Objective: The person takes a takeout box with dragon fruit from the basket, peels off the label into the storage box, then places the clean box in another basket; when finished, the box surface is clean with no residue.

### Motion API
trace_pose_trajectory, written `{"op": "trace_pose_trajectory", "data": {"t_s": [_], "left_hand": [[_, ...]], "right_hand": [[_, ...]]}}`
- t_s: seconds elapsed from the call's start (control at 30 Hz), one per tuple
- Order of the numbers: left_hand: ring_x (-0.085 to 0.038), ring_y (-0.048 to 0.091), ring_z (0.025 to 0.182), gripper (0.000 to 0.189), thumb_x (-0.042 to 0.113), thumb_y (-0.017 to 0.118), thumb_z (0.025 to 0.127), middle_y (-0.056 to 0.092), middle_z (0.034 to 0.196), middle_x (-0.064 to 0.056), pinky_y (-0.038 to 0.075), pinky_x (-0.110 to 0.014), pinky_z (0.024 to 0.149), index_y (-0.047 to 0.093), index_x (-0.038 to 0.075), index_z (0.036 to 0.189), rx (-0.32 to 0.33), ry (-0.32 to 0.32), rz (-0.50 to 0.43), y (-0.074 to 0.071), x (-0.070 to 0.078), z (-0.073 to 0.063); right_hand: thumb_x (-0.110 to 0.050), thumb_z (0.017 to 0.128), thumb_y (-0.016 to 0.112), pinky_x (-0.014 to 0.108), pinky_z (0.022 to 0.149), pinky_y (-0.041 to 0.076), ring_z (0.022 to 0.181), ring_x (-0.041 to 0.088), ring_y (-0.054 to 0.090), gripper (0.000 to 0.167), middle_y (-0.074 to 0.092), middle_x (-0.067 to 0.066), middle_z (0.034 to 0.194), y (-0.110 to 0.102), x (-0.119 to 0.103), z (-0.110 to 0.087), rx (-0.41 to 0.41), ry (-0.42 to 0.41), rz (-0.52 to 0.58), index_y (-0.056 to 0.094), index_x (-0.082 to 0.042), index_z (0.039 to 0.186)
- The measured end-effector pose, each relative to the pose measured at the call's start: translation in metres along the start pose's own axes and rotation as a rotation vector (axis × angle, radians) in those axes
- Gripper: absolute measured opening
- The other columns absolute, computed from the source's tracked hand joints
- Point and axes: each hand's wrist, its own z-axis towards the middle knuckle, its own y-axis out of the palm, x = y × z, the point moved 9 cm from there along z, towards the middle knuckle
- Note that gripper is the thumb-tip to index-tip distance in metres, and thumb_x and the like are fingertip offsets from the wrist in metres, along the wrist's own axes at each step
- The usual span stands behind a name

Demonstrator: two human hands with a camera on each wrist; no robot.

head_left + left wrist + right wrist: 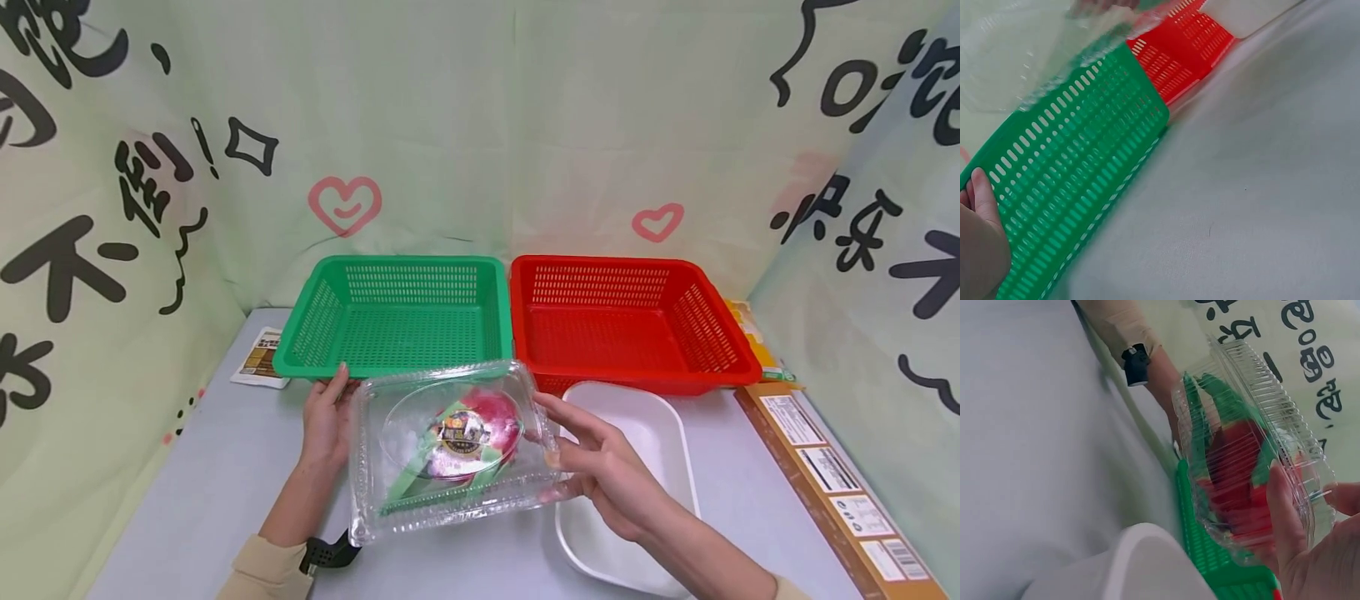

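Observation:
A clear plastic clamshell box is held up over the table by my right hand, which grips its right edge. Through the lid shows a dragon fruit, red with green scales, and a dark and gold label. In the right wrist view the thumb lies along the side of the box. My left hand is at the near rim of the green basket; the left wrist view has its thumb against the basket's slotted wall. The box partly covers the left fingers in the head view.
A red basket stands right of the green one. A white tray lies in front of it, partly under my right arm. A small packet is at the left, and a long brown box lines the right edge.

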Motion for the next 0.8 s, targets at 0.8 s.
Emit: {"op": "trace_pose_trajectory", "data": {"t_s": [0.8], "left_hand": [[-0.008,0.062,0.093,0.022,0.022,0.054,0.102,0.058,0.1,-0.001,0.055,-0.017,0.092,0.045,0.01,0.12,-0.02,-0.012,-0.056,0.001,-0.001,0.003]], "right_hand": [[-0.001,0.087,0.058,0.049,0.071,0.061,0.108,0.031,0.06,0.067,0.033,0.015,0.157,-0.009,0.039,0.019,0.127,0.088,-0.009,0.042,-0.017,0.15]]}}
